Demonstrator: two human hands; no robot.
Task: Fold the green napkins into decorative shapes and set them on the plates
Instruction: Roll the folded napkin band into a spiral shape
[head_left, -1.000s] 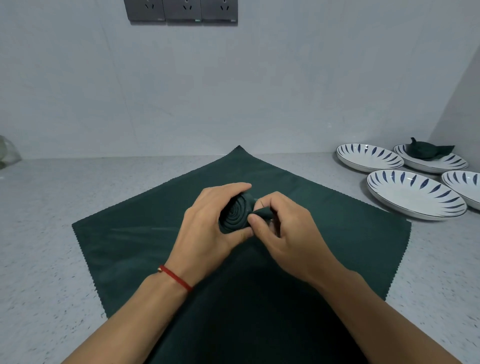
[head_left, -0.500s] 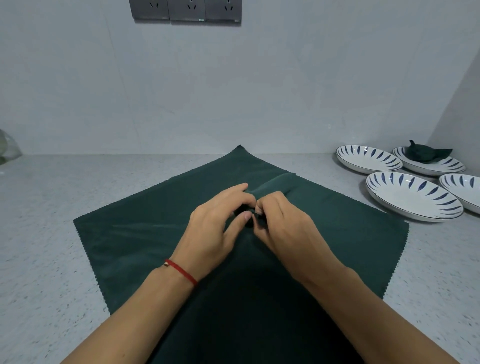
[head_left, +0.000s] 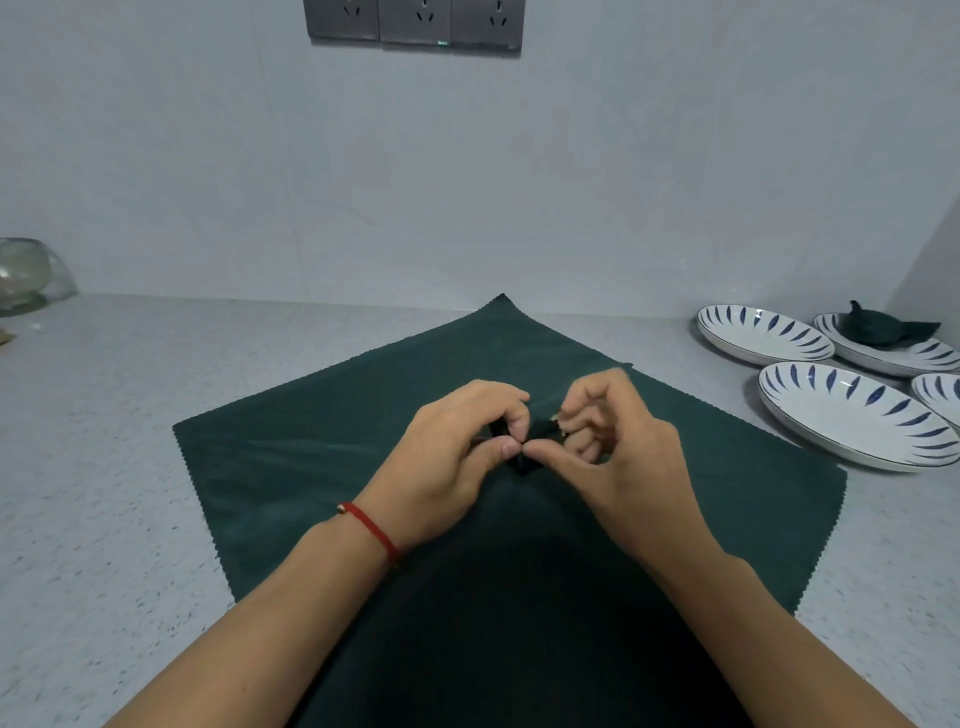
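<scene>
We are mid-fold: our left hand (head_left: 457, 447) and right hand (head_left: 618, 447) both pinch a small dark wad of green napkin (head_left: 535, 441), held just above the flat napkin (head_left: 311, 467) on the worktop (head_left: 104, 467). Next, we judge, comes shaping it without loosening, then carrying it to a bare plate (head_left: 852, 415).

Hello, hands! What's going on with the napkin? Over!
Left hand and right hand both pinching rolled napkin. One folded napkin plated. Nothing in the way.

Dark green napkin (head_left: 322, 441), speckled grey counter (head_left: 104, 441), white plates (head_left: 852, 415) with blue leaf strokes
</scene>
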